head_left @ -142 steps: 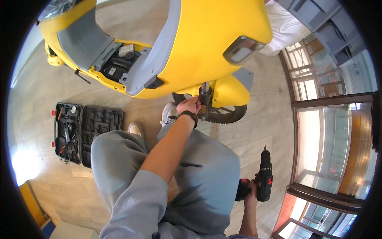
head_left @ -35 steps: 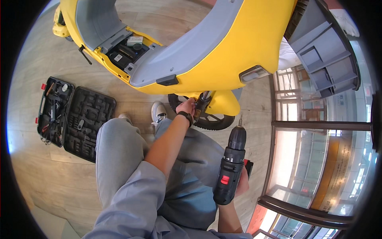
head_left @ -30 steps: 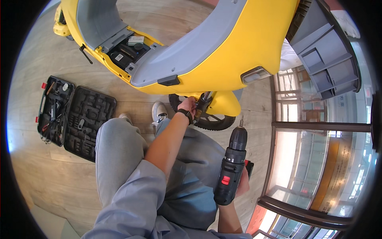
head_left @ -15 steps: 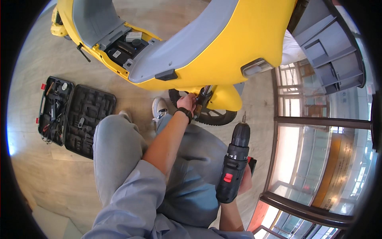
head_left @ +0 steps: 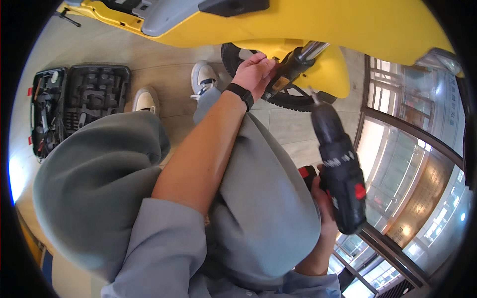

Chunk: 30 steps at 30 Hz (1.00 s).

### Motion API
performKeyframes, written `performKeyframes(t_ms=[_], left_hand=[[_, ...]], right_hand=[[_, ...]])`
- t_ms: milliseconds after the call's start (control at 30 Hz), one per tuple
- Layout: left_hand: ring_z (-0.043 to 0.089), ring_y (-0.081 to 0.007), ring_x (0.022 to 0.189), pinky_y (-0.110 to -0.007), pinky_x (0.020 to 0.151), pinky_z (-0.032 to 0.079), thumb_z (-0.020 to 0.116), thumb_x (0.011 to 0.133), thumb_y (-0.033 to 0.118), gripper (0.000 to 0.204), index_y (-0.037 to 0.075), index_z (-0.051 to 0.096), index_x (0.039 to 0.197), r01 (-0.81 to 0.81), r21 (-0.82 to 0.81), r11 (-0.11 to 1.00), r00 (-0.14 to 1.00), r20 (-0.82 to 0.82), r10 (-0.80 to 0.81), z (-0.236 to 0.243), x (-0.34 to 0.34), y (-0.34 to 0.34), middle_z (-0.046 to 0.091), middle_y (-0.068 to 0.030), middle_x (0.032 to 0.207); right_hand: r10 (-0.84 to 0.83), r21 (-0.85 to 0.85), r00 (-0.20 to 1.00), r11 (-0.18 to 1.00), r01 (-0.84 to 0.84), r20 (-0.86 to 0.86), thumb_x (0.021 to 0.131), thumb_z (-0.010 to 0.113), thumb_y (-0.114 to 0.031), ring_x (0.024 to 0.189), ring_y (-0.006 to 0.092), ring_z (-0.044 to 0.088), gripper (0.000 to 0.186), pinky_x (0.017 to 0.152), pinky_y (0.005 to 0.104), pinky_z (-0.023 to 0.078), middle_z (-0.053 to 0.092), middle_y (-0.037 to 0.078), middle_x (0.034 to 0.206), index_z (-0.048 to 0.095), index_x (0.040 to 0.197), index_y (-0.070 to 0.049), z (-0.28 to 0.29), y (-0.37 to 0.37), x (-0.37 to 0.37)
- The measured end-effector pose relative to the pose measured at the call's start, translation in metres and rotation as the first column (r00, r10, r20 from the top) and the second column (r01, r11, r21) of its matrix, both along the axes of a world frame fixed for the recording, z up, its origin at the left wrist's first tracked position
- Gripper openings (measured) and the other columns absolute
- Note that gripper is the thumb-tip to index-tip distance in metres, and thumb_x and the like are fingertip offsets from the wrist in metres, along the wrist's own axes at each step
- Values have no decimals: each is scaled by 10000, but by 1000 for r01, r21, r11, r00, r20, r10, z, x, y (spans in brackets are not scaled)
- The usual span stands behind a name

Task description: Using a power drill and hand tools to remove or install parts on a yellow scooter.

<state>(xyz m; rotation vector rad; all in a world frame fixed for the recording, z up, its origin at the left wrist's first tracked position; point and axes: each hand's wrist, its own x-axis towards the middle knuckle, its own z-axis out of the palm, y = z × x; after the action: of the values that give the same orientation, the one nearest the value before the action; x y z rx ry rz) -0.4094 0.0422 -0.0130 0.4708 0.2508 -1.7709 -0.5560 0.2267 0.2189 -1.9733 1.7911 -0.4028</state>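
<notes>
My right hand (head_left: 324,206) grips a black cordless drill (head_left: 342,166) with red accents. Its bit (head_left: 314,95), blurred, points up toward the front wheel (head_left: 290,102) of a yellow scooter (head_left: 357,30). My left hand (head_left: 254,74), with a black watch on the wrist, is closed beside the scooter's front fork (head_left: 293,64). Its thumb and fingers come together near the edge of the yellow mudguard (head_left: 328,74). Whatever sits between those fingertips is too small or hidden to make out.
An open black tool case (head_left: 97,92) lies on the wooden floor (head_left: 164,74) at the left, its left half holding assorted tools. My shoes (head_left: 203,79) are planted near the wheel. Dark-framed glass panes (head_left: 392,164) stand to the right.
My view has moved closer to the front wheel. The drill has shifted right and now tilts toward the fork. My left hand stays at the fork.
</notes>
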Motion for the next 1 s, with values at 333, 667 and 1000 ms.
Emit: performKeyframes(t_ms=[333,667,1000], left_hand=[[592,-145,1002,-221,699,413,544,914,79,92,75,586,996,62,-249,967,994,-76,-84,-21,10,5,621,-22,959],[600,-137,954,-247,752,436,556,893,65,64,75,578,952,99,-244,965,989,-84,-123,-30,10,-1,586,1,803],[598,-119,887,-250,769,440,558,882,67,54,77,561,935,154,-188,970,987,-9,-158,-13,19,-2,609,-8,877]], right_hand=[[64,15,986,998,-63,-153,722,736,-47,675,179,631,213,610,294,491,662,82,786,637,908,-12,-65,-33,28],[-545,365,669,838,406,506,742,724,-62,661,117,613,227,608,231,512,641,47,780,625,936,5,-94,-44,52],[-546,271,682,836,477,487,743,716,-25,650,110,598,223,583,245,517,636,61,777,622,942,13,-106,-28,43]])
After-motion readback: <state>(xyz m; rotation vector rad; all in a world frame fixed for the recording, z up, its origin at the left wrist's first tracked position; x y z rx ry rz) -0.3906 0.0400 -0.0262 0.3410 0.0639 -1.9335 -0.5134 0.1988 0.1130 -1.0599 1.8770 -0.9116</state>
